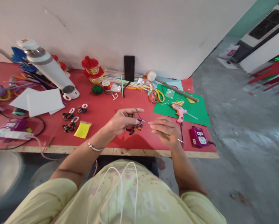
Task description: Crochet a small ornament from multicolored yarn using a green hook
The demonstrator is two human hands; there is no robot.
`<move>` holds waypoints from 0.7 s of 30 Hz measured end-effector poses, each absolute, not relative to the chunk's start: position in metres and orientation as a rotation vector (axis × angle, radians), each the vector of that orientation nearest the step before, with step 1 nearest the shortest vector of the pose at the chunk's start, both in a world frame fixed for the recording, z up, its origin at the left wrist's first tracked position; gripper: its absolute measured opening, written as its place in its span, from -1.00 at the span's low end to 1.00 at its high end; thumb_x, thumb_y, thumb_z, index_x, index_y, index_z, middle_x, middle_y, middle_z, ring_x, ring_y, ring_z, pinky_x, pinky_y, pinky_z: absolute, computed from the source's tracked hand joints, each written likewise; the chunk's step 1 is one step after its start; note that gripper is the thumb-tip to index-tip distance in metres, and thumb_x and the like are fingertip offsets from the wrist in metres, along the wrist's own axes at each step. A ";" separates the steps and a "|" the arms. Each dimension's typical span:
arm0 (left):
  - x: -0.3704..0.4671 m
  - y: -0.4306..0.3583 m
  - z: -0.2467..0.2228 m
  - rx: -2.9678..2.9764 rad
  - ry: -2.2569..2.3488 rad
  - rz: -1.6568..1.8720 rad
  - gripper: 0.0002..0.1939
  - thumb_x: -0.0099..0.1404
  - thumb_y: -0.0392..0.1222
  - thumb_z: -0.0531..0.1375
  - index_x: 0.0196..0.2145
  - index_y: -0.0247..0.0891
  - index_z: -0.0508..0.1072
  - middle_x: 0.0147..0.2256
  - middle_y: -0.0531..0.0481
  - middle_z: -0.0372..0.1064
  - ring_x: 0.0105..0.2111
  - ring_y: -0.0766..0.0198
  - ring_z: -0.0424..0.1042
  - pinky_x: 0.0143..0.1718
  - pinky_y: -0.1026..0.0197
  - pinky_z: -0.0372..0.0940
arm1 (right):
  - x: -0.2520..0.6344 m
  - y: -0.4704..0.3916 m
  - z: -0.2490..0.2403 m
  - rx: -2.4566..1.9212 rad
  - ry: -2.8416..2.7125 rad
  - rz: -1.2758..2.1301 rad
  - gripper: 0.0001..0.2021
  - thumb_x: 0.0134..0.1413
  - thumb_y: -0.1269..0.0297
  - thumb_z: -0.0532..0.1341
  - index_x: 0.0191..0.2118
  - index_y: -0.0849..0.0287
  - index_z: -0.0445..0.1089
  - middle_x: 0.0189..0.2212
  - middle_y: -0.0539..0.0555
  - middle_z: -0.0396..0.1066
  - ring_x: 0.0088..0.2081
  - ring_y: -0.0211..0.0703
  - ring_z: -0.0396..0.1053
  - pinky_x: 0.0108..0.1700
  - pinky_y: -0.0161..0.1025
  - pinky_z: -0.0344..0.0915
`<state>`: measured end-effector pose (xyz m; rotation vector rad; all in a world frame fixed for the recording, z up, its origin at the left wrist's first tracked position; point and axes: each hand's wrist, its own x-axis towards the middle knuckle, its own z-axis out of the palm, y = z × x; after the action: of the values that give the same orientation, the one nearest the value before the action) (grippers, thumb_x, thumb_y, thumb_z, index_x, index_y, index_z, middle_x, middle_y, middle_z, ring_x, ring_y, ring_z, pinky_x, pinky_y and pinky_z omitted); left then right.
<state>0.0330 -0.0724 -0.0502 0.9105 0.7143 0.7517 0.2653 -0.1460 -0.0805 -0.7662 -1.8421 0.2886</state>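
Note:
My left hand (125, 120) pinches a small multicoloured crochet piece (131, 129) in dark, red, orange and green yarn. A strand of dark blue yarn (138, 114) runs over its raised index finger. On the right, my right hand (165, 130) is closed around a crochet hook (180, 141); the thin metal tip reaches leftward to the loop at the piece's upper edge. Three finished-looking crochet pieces with white bead loops (69, 127) lie left of my hands, beside a yellow packet (82, 129).
A pink glue gun (179, 112) rests on green sheet (200, 109) to the right, near scissors (162, 95) and a purple power strip (198, 137). Behind stand a phone (129, 68) and green yarn ball (97, 89). A large flask (52, 70) and white cards (45, 101) occupy the left.

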 end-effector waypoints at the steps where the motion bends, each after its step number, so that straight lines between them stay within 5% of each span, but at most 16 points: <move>1: 0.034 -0.073 -0.050 0.902 0.708 0.758 -0.47 -0.09 -0.39 0.50 -0.08 -0.40 0.68 -0.59 0.12 0.36 -0.68 0.52 0.13 -0.63 0.36 -0.10 | 0.264 -0.147 -0.082 -0.770 -1.818 0.285 -0.53 0.15 0.50 0.41 0.12 -0.12 0.56 -0.05 0.07 0.69 -0.09 -0.05 0.62 -0.07 0.01 0.58; 11: 0.058 -0.088 -0.060 0.675 0.627 0.867 -0.33 -0.05 -0.38 0.50 0.08 -0.26 0.62 -0.53 0.19 0.35 -0.70 0.60 -0.02 -0.65 0.38 -0.18 | 0.205 -0.143 -0.123 -0.898 -1.216 0.204 -0.86 0.29 0.24 0.33 -0.08 -0.07 0.61 -0.18 0.07 0.69 -0.14 -0.02 0.62 -0.08 0.05 0.56; 21: 0.048 -0.084 -0.062 0.637 0.635 0.823 -0.42 -0.04 -0.42 0.46 0.00 -0.28 0.64 -0.54 0.18 0.34 -0.70 0.59 0.01 -0.64 0.39 -0.17 | 0.221 -0.136 -0.125 -0.862 -1.362 0.225 -0.83 0.25 0.24 0.37 -0.07 -0.13 0.62 -0.17 0.05 0.71 -0.16 0.01 0.63 -0.04 0.09 0.55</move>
<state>0.0480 -0.0835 -0.0623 0.6366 0.6355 0.8231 0.2212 -0.1359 -0.1247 -0.8615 -1.3619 0.2245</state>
